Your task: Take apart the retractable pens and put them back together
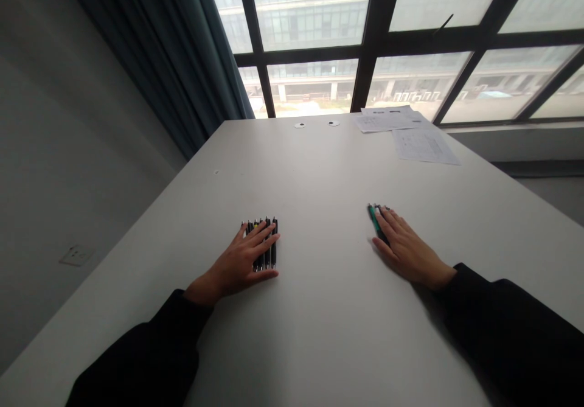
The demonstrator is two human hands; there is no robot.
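Note:
My left hand (244,258) lies flat with its fingers spread over a row of black pens (274,249). Several pens stand side by side, their tips and ends showing past my fingers; one has a yellow part near its top. Farther right, my right hand (406,246) rests flat on another small group of pens. A green pen (374,218) shows along the left edge of that group, beside my fingertips. The other pens there are mostly hidden under the hand, with only their ends peeking out.
Both hands are on a large white table (319,334). Printed paper sheets (424,145) lie at its far right, and two round cable holes (300,126) sit near the far edge. A dark curtain (182,48) and a wall border the left side; windows stand behind.

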